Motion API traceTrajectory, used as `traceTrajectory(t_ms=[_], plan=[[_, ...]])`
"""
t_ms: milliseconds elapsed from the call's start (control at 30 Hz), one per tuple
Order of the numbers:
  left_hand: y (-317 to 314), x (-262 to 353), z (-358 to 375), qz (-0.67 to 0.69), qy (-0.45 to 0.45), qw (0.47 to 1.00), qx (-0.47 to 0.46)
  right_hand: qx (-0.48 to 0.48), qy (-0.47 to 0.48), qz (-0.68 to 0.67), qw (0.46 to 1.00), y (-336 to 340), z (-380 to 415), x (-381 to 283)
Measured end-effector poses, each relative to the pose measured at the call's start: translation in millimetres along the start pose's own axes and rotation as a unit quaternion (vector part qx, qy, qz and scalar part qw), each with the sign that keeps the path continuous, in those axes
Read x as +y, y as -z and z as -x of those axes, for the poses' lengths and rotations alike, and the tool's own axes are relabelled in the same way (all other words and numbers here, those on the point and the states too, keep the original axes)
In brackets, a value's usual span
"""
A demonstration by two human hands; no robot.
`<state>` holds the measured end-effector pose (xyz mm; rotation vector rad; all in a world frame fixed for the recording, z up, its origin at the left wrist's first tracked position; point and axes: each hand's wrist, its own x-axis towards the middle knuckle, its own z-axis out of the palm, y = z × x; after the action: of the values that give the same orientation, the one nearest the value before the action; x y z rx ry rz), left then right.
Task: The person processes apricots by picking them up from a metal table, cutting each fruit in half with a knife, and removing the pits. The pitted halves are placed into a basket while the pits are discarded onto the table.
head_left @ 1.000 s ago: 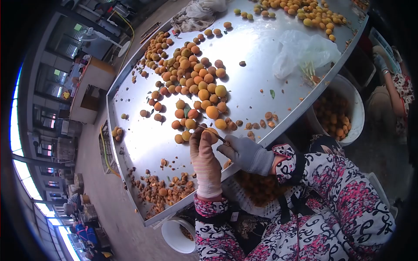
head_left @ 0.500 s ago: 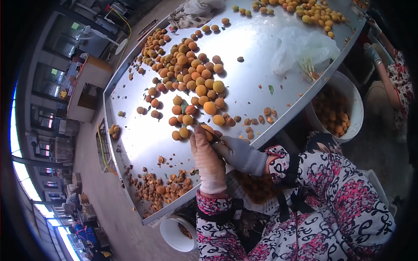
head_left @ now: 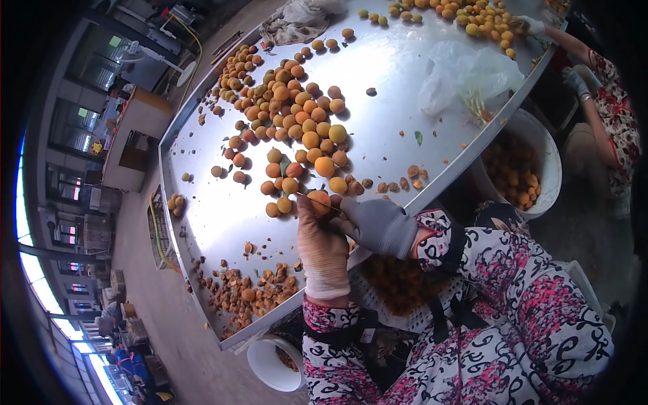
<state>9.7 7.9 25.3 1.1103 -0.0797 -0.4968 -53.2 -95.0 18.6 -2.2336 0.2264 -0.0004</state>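
Above the near edge of the metal table, my left hand (head_left: 322, 253), in a pale glove, is closed around an orange apricot (head_left: 319, 202). My right hand (head_left: 376, 226), in a grey glove, meets it from the right with fingers pinched. A thin, light tool (head_left: 307, 198) crosses the fruit from the right fingers; its handle is hidden. Loose apricots (head_left: 324, 167) lie just beyond my hands. Small brown pits or pieces (head_left: 393, 185) are scattered to the right. Below my wrists, a perforated white crate (head_left: 364, 293) holds more fruit, partly covered by my sleeves.
The table's raised rim (head_left: 466, 150) runs diagonally past me. Brown pieces (head_left: 246, 295) are heaped at the left corner. White buckets stand right (head_left: 555, 177) and below left (head_left: 260, 361). A plastic bag (head_left: 459, 77) lies on the table. A co-worker's gloved hand (head_left: 530, 27) reaches fruit at the far right.
My right hand has turned slightly, and more of the apricot and thin tool now shows. A co-worker's gloved hand has come onto the far right of the table.
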Motion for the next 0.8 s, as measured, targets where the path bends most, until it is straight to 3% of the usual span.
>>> traceTrajectory(t_ms=[67, 100, 200, 267, 300, 367, 400, 500, 533, 667, 767, 800], plan=[[-2, -6, -4, 0.246, 0.106, 0.961, 0.075, -0.011, -0.041, 0.051, 0.998, -7, 0, 1], [-5, -4, -3, 0.247, 0.105, 0.961, 0.074, -0.010, -0.039, 0.052, 0.998, -11, -1, 3], [-10, 2, 0, 0.214, 0.102, 0.968, 0.086, 0.049, 0.019, -0.039, 0.998, -18, -3, 13], [-6, 4, 2, 0.049, -0.013, 0.996, 0.077, -0.001, 0.062, -0.224, 0.973, -19, -5, 18], [1, 4, 0, 0.050, -0.017, 0.996, 0.076, -0.001, 0.066, -0.222, 0.973, -8, -5, 12], [20, 0, -6, -0.115, -0.132, 0.980, 0.090, -0.053, -0.065, -0.238, 0.968, 25, -3, -3], [17, 1, -2, -0.236, -0.214, 0.946, 0.058, 0.010, -0.047, -0.287, 0.957, 26, -6, 3], [-10, -12, 13, -0.330, -0.223, 0.917, -0.032, 0.125, -0.025, -0.330, 0.935, 29, -19, 9], [-10, -19, 14, -0.353, -0.239, 0.902, -0.066, 0.120, -0.038, -0.314, 0.941, 33, -17, 4], [-32, -32, 13, -0.269, -0.263, 0.925, -0.063, 0.164, -0.047, -0.297, 0.940, 26, -22, 2], [-39, -31, 17, -0.174, -0.197, 0.964, -0.032, 0.224, 0.000, -0.305, 0.926, 21, -25, 3], [-35, -32, 13, -0.192, -0.182, 0.964, -0.032, 0.263, 0.037, -0.228, 0.937, 23, -25, 1]])
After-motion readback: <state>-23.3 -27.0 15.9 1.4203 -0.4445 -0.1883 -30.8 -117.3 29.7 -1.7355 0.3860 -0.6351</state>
